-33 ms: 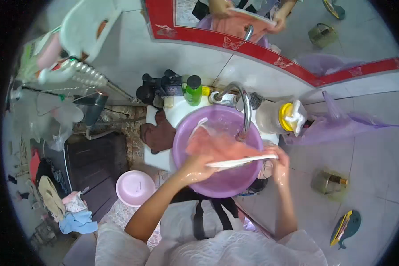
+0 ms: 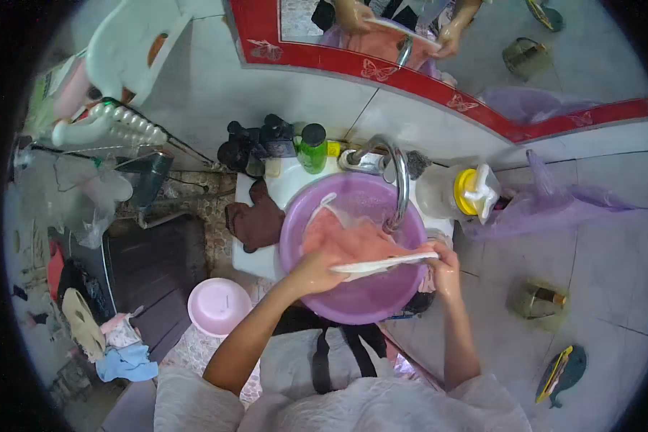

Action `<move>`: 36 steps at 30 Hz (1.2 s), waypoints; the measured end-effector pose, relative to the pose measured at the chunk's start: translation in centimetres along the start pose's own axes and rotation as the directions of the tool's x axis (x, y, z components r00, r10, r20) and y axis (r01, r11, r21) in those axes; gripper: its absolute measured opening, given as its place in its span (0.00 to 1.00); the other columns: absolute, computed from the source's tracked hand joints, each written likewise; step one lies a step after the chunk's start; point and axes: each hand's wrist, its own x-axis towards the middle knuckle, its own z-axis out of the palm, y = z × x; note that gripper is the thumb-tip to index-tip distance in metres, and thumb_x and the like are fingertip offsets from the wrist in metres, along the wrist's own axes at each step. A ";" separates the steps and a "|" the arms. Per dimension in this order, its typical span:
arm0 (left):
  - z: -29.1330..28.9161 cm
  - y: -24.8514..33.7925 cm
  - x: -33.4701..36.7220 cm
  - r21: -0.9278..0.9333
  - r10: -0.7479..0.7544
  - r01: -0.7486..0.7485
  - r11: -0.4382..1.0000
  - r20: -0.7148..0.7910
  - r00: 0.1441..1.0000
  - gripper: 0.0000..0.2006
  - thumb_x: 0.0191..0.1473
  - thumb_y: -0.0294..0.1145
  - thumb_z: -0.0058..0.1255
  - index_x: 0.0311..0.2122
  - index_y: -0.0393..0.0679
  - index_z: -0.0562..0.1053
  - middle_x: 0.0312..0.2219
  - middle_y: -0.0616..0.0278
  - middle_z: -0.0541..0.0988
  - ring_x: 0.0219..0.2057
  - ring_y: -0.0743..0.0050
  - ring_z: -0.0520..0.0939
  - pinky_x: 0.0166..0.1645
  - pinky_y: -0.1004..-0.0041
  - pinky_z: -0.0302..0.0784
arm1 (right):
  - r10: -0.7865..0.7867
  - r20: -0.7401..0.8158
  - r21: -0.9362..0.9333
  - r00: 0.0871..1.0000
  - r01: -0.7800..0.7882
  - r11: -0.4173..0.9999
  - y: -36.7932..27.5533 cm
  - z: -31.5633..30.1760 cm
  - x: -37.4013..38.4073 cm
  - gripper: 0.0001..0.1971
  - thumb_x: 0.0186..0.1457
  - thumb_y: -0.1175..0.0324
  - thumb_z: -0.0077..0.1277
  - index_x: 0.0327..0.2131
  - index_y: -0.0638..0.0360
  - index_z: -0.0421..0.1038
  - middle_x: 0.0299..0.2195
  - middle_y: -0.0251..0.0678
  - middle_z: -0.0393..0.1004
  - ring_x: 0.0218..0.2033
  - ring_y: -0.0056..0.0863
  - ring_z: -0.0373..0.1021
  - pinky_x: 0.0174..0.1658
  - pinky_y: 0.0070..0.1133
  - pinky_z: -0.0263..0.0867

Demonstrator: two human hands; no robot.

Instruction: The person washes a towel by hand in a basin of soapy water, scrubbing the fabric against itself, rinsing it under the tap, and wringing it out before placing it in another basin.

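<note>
A wet coral-pink garment (image 2: 353, 236) with a white band along its near edge hangs into a purple basin (image 2: 289, 268) of water. My left hand (image 2: 315, 272) is closed on the left end of the white band, over the basin's near left side. At the other end, my right hand (image 2: 444, 269) grips the band with bent fingers beside the basin's right rim. Between them the band is stretched out, while the pink cloth droops into the water under the curved metal faucet (image 2: 401, 183).
A brown cloth (image 2: 255, 219) lies left of the basin. Behind stand a green bottle (image 2: 312, 149) and dark bottles (image 2: 277, 137). A yellow-lidded jar (image 2: 446, 191) is at right. A pink bowl (image 2: 219, 307) sits lower left. A red-framed mirror (image 2: 381, 70) hangs above.
My right hand has shifted slightly left, toward the basin, and the white band's right end has come with it. My left hand stays almost in place, still holding.
</note>
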 end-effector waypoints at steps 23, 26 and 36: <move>7.4 -18.4 19.0 0.348 -0.318 0.406 0.845 -0.284 0.905 0.12 0.48 0.43 0.43 0.32 0.47 0.72 0.27 0.55 0.76 0.28 0.57 0.76 0.35 0.60 0.71 | -0.140 0.104 -0.748 0.985 0.170 0.642 14.9 15.0 10.1 0.21 0.44 0.56 0.45 0.41 0.57 0.64 0.35 0.45 0.67 0.38 0.38 0.62 0.41 0.34 0.54; 5.4 -13.8 17.5 0.105 -0.197 0.315 0.943 -0.587 0.786 0.17 0.46 0.48 0.43 0.28 0.44 0.74 0.25 0.49 0.76 0.27 0.51 0.76 0.33 0.58 0.71 | -0.070 0.147 -0.676 0.987 0.152 0.721 14.3 13.8 11.0 0.18 0.44 0.58 0.46 0.37 0.58 0.66 0.31 0.42 0.68 0.34 0.34 0.63 0.37 0.30 0.56; 3.6 -13.5 10.6 -0.066 0.113 -0.207 0.976 -0.658 0.745 0.15 0.38 0.27 0.51 0.36 0.35 0.70 0.31 0.60 0.75 0.33 0.68 0.75 0.41 0.72 0.67 | -0.092 -0.080 0.046 0.993 0.096 0.994 6.5 10.8 7.1 0.08 0.47 0.72 0.40 0.27 0.65 0.68 0.26 0.33 0.70 0.27 0.19 0.63 0.31 0.18 0.61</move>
